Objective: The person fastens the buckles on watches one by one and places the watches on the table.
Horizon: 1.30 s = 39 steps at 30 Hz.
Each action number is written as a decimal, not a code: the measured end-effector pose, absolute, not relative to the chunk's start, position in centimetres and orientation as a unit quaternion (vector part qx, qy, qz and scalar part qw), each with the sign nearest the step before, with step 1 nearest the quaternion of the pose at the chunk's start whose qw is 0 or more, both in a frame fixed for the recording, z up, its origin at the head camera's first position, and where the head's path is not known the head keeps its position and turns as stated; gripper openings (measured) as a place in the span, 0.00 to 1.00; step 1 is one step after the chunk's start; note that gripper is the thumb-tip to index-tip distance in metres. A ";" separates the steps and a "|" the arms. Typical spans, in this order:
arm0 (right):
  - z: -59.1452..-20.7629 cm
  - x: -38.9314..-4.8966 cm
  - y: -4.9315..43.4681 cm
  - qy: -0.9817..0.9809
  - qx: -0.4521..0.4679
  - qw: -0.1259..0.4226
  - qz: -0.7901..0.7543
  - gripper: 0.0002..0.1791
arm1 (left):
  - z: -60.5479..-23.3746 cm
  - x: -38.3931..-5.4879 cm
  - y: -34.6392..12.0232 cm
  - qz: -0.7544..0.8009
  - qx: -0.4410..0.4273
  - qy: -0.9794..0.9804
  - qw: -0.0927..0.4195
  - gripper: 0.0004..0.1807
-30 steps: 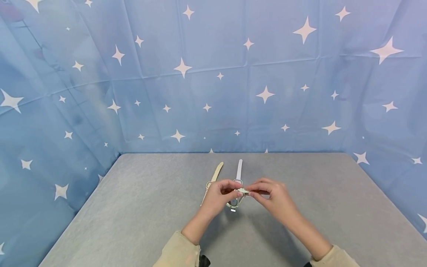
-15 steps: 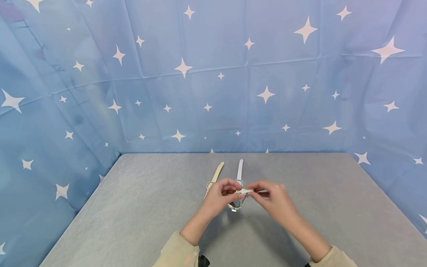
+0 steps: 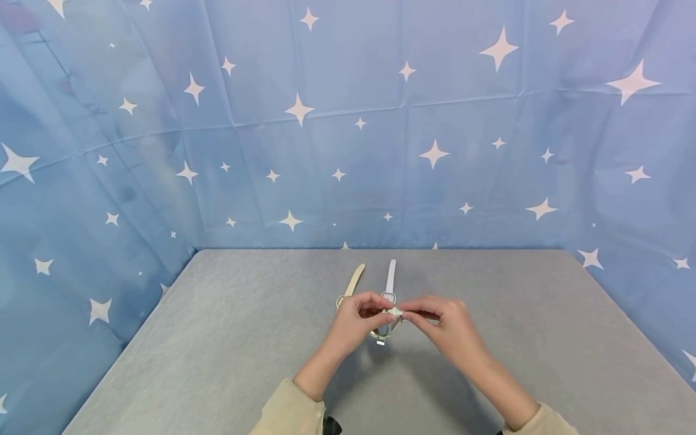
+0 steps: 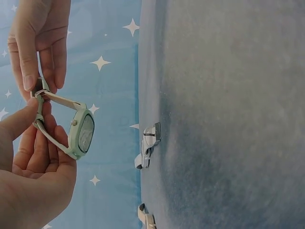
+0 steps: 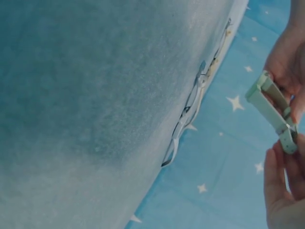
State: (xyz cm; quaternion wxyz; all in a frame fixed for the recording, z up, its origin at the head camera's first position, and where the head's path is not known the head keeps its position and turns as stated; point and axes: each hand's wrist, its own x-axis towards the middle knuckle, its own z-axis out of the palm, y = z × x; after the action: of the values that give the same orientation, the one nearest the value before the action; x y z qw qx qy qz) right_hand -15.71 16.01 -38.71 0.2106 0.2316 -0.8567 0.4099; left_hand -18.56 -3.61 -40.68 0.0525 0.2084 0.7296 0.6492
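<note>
A pale green wristwatch (image 4: 86,133) hangs above the table, its strap bent into a loop with the ends meeting at the fingertips. My left hand (image 3: 352,321) pinches the strap by the buckle between thumb and fingers. Opposite it, my right hand (image 3: 444,319) pinches the strap's other end. The left wrist view shows the dial facing away from the hands, with a small crown on the case side. In the right wrist view the looped strap (image 5: 267,109) has holes near its end. The fingertips partly cover the buckle.
Behind the hands, a white watch (image 3: 391,277) and a cream watch (image 3: 355,278) lie on the grey table (image 3: 244,338), straps stretched toward the back edge. A blue curtain with white stars (image 3: 348,133) stands behind and at both sides.
Both hands stay nearly in place. Half a second ago the right fingertips were slightly farther right with more strap showing between the hands; now they are closer to the left fingertips again.
</note>
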 end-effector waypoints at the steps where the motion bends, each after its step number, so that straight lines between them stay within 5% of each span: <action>1: -38.7 -15.7 16.0 -0.857 0.232 0.212 0.408 0.11 | -40.7 -18.5 -3.6 0.648 0.208 0.731 0.050 0.09; 24: -38.9 -15.5 16.1 -0.825 0.244 0.263 0.437 0.13 | -40.5 -18.4 -4.0 0.655 0.227 0.718 0.060 0.11; 39: -39.1 -15.5 15.8 -0.851 0.258 0.262 0.376 0.16 | -40.6 -18.1 -3.4 0.625 0.211 0.752 -0.005 0.06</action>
State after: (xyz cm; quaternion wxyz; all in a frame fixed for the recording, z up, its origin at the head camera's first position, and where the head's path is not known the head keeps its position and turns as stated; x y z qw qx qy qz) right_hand -15.52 15.85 -39.12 0.2622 0.2580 -0.8505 0.3759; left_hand -18.11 -3.40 -40.62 -0.0048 0.2110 0.7516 0.6250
